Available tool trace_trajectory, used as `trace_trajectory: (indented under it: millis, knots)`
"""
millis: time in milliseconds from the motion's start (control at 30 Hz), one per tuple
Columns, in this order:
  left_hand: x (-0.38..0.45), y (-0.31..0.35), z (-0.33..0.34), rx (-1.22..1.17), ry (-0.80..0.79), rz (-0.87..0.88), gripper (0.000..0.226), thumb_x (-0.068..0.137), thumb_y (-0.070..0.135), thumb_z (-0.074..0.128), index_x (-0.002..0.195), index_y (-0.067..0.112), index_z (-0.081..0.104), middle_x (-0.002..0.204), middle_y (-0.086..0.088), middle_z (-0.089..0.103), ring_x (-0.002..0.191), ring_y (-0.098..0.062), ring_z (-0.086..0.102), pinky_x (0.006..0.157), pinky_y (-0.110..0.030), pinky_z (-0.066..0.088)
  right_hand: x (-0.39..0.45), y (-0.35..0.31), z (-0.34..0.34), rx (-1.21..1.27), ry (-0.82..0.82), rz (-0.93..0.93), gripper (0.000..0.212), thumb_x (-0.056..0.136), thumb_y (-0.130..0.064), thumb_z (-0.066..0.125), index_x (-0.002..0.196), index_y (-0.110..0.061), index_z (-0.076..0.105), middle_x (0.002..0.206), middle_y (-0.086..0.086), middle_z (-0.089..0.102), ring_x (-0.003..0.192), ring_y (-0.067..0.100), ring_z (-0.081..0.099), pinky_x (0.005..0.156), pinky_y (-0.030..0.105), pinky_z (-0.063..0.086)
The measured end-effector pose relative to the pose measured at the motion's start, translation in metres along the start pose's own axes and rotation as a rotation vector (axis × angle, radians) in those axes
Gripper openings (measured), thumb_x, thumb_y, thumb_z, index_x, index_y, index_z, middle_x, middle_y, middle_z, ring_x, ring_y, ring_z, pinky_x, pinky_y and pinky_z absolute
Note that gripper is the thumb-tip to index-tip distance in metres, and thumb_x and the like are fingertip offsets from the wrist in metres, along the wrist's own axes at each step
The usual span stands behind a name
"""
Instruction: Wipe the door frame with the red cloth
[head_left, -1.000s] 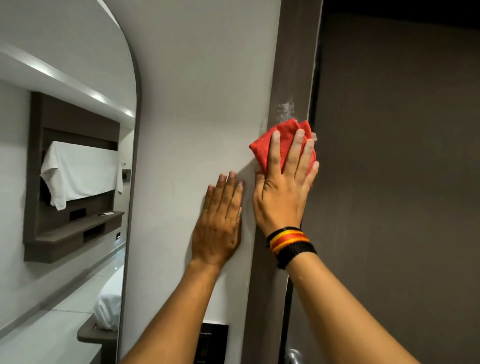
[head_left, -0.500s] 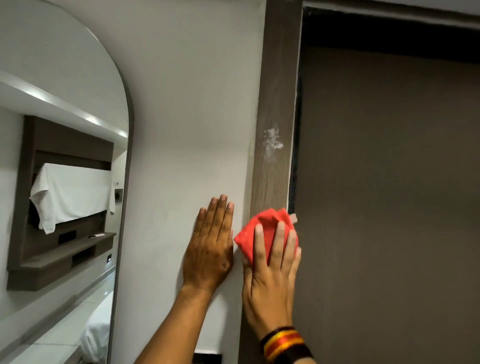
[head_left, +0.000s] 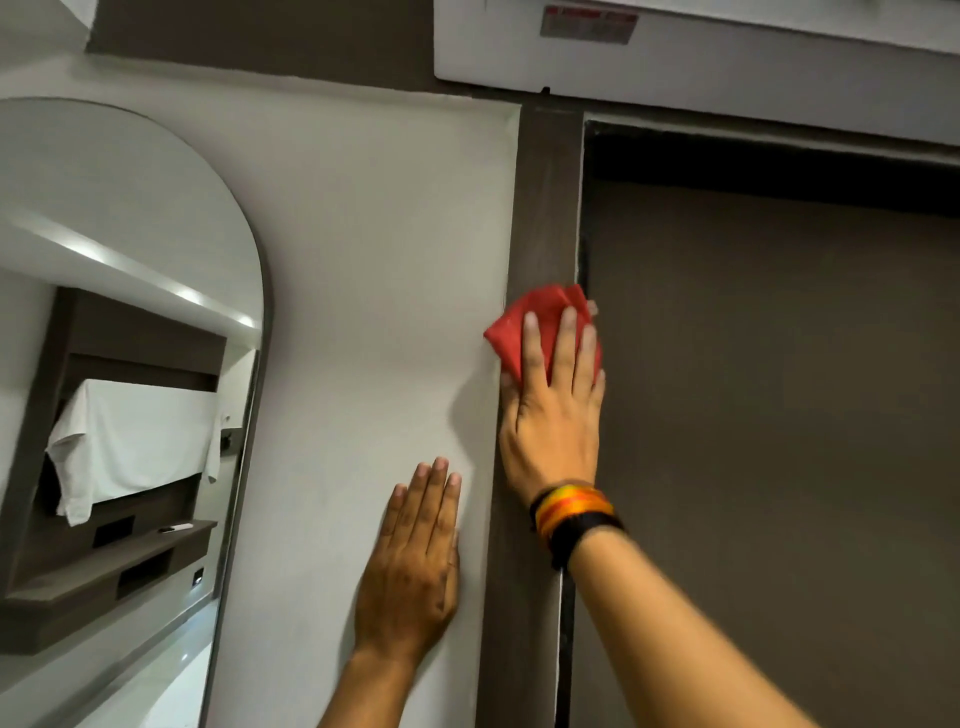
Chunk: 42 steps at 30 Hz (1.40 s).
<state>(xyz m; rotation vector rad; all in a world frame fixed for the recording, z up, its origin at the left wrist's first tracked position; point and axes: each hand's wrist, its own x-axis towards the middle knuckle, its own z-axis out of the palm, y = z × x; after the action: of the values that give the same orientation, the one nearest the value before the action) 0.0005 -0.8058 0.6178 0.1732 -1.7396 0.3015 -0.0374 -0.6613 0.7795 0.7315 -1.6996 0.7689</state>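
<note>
Head view shows my right hand (head_left: 553, 415) flat on the dark brown door frame (head_left: 548, 208), fingers spread and extended, pressing the red cloth (head_left: 519, 332) against the upright jamb under the palm and fingers. It pins the cloth rather than closing around it; folded corners of the cloth stick out above and to the left of my fingertips, one overlapping the edge of the white wall (head_left: 374, 260). A striped wristband (head_left: 571, 512) in yellow, orange and black sits on that wrist.

Half a second ago this hand and cloth were lower on the jamb, below a whitish smudge. Now they sit higher, about where that smudge was, and I can no longer see the mark; whether it is wiped off or merely covered I cannot tell.

My left hand (head_left: 413, 571) lies open and empty, palm flat on the wall just left of the frame, as before, but now clearly below the right hand.

More of the frame's top and the white panel (head_left: 727, 67) above the dark door (head_left: 779, 415) has come into view. The arched mirror (head_left: 130, 364) stays at left.
</note>
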Motion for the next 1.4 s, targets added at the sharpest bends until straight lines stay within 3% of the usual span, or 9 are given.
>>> trace_trajectory:
  millis: [100, 200, 567, 733, 900, 1100, 1267, 1333, 1400]
  knots:
    - [0.001, 0.000, 0.000, 0.008, 0.004, 0.005, 0.070, 0.100, 0.016, 0.044, 0.164, 0.010, 0.016, 0.174, -0.008, 0.016, 0.162, -0.025, 0.014, 0.132, -0.041, 0.013, -0.070, 0.007, 0.014, 0.010, -0.008, 0.018, 0.074, 0.101, -0.035, 0.042, 0.161, -0.034, 0.000, 0.172, 0.004, -0.012, 0.159, 0.030, -0.011, 0.124, 0.063, 0.016]
    - [0.001, 0.001, -0.002, 0.023, 0.002, 0.005, 0.073, 0.099, 0.015, 0.046, 0.164, 0.010, 0.014, 0.173, -0.010, 0.018, 0.162, -0.026, 0.013, 0.132, -0.041, 0.012, -0.093, 0.010, 0.018, 0.021, -0.049, 0.024, 0.072, 0.100, -0.035, 0.040, 0.162, -0.034, 0.002, 0.172, 0.003, -0.010, 0.159, 0.030, -0.012, 0.124, 0.064, 0.016]
    - [0.000, 0.002, -0.001, 0.022, 0.007, -0.009, 0.057, 0.107, 0.024, 0.035, 0.161, 0.010, 0.027, 0.171, -0.009, 0.023, 0.162, -0.026, 0.014, 0.133, -0.037, 0.011, 0.136, -0.010, -0.034, -0.029, -0.044, -0.059, 0.066, 0.102, -0.045, 0.030, 0.161, -0.035, 0.004, 0.171, 0.005, -0.012, 0.158, 0.033, -0.014, 0.123, 0.064, 0.009]
    - [0.003, 0.001, 0.000, 0.006, 0.019, -0.013, 0.057, 0.106, 0.022, 0.041, 0.160, 0.009, 0.031, 0.171, -0.009, 0.025, 0.161, -0.027, 0.020, 0.131, -0.041, 0.022, 0.157, -0.016, -0.043, -0.034, -0.095, -0.052, 0.067, 0.102, -0.042, 0.031, 0.161, -0.034, 0.001, 0.171, 0.005, -0.016, 0.157, 0.032, -0.016, 0.124, 0.063, 0.007]
    - [0.002, 0.000, -0.001, 0.011, 0.002, -0.003, 0.061, 0.105, 0.018, 0.039, 0.163, 0.009, 0.022, 0.173, -0.010, 0.020, 0.162, -0.027, 0.014, 0.131, -0.044, 0.022, 0.072, -0.008, -0.023, 0.031, -0.031, -0.044, 0.066, 0.102, -0.042, 0.032, 0.162, -0.032, 0.007, 0.172, 0.007, -0.009, 0.158, 0.033, -0.011, 0.124, 0.064, 0.011]
    - [0.000, 0.000, 0.003, -0.019, 0.024, 0.010, 0.060, 0.106, 0.016, 0.037, 0.163, 0.009, 0.019, 0.173, -0.011, 0.019, 0.162, -0.026, 0.014, 0.133, -0.041, 0.011, -0.115, 0.007, 0.019, 0.076, 0.009, 0.029, 0.077, 0.096, -0.027, 0.048, 0.162, -0.032, 0.008, 0.172, 0.006, -0.007, 0.159, 0.032, -0.011, 0.123, 0.065, 0.014]
    - [-0.001, 0.001, 0.000, -0.011, -0.011, -0.027, 0.064, 0.104, 0.013, 0.040, 0.163, 0.011, 0.019, 0.173, -0.008, 0.016, 0.163, -0.023, 0.011, 0.134, -0.039, 0.009, -0.274, 0.012, 0.042, -0.002, -0.224, 0.221, 0.102, 0.081, -0.027, 0.072, 0.162, -0.025, 0.010, 0.171, 0.014, 0.005, 0.157, 0.037, 0.003, 0.114, 0.067, 0.033]
    - [0.003, 0.002, -0.008, -0.051, -0.053, -0.039, 0.061, 0.105, 0.015, 0.037, 0.163, 0.013, 0.018, 0.173, -0.006, 0.016, 0.162, -0.022, 0.010, 0.134, -0.037, 0.008, -0.312, 0.009, 0.040, 0.016, -0.303, 0.275, 0.091, 0.087, -0.037, 0.062, 0.162, -0.024, 0.012, 0.167, 0.018, 0.018, 0.152, 0.042, 0.016, 0.105, 0.065, 0.045]
    - [0.007, 0.008, -0.022, -0.124, -0.126, -0.083, 0.058, 0.107, 0.019, 0.031, 0.163, 0.014, 0.019, 0.173, -0.004, 0.016, 0.162, -0.020, 0.009, 0.133, -0.036, 0.007, -0.327, 0.005, 0.033, 0.074, -0.380, 0.330, 0.071, 0.097, -0.049, 0.036, 0.160, -0.022, 0.019, 0.165, 0.018, 0.023, 0.149, 0.041, 0.022, 0.099, 0.062, 0.052]
